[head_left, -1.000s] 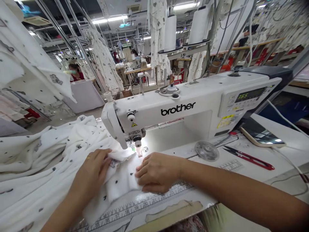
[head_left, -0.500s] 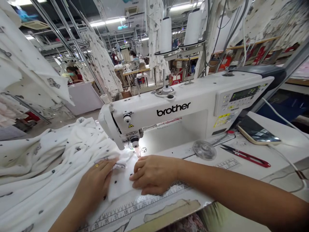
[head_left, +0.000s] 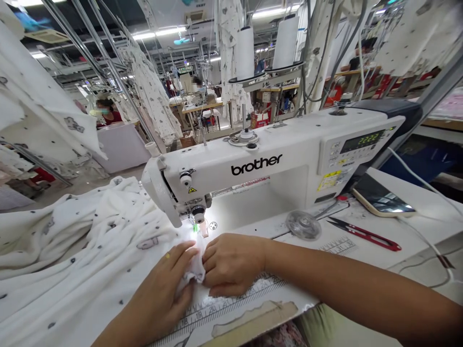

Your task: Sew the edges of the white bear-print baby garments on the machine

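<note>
White fabric (head_left: 108, 226) with small dark prints spreads across the left of the table and runs under the needle area of the white sewing machine (head_left: 213, 180). My left hand (head_left: 162, 284) is on the fabric in front of the needle, its fingers and thumb closed around a gathered fold. Close beside it on the right, my right hand (head_left: 233, 264) has its fingers curled in at the edge of the same fold; the fingertips are partly hidden. A lit green spot (head_left: 196, 227) shows near the presser foot, just beyond both hands.
Right of my hands lie a clear bobbin-like disc (head_left: 303, 225), red-handled thread snips (head_left: 365, 233) and a phone (head_left: 383, 195) with a cable. A printed ruler (head_left: 231, 301) runs along the table's front. Thread cones (head_left: 246, 53) stand behind the machine. Co-workers sit farther back.
My left hand has moved right and nearer my right hand, and the fabric between them is now bunched into a narrow fold. My right hand has hardly shifted. The view tilts slightly.
</note>
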### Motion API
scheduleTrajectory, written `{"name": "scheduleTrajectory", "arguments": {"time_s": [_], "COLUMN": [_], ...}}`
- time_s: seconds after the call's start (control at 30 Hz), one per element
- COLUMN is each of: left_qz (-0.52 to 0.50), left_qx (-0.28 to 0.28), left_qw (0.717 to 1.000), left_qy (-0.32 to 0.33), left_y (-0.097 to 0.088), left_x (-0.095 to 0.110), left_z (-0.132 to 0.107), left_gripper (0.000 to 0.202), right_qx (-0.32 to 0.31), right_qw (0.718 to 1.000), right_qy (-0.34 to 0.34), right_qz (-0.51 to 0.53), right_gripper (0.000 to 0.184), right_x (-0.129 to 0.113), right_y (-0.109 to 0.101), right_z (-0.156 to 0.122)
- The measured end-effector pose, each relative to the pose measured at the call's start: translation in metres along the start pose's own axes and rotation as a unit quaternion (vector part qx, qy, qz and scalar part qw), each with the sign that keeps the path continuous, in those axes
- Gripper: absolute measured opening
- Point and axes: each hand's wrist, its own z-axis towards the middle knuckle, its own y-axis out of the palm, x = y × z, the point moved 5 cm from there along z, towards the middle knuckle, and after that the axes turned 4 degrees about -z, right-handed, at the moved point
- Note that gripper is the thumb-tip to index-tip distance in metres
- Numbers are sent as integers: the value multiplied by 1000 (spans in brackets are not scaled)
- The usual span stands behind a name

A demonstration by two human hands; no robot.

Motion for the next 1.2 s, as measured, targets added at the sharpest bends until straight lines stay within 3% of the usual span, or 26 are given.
{"name": "scheduleTrajectory", "arguments": {"time_s": [0.07,0.23,0.5,0.73,0.97,1.2], "left_qz": [40,82,59,34,7,14], "left_qx": [6,12,17,31,3,-12], "left_qw": [999,995,994,996,994,997], "left_qy": [20,52,87,78,107,75], "left_y": [5,9,8,3,-4,-4], "left_x": [-2,-7,-35,-56,-39,-32], "left_z": [1,5,12,27,24,25], "left_gripper": [54,51,44,37,46,43], "right_qx": [-3,-20,-28,-27,-10,-1], "right_qw": [1000,999,998,995,996,991], "right_qy": [4,18,51,86,72,91], "right_qz": [6,19,29,30,51,96], "right_gripper": [25,28,26,18,21,19], "right_x": [-1,-4,-3,5,9,14], "right_y": [1,1,6,6,4,6], "right_z": [0,2,-1,-1,-2,-4]}}
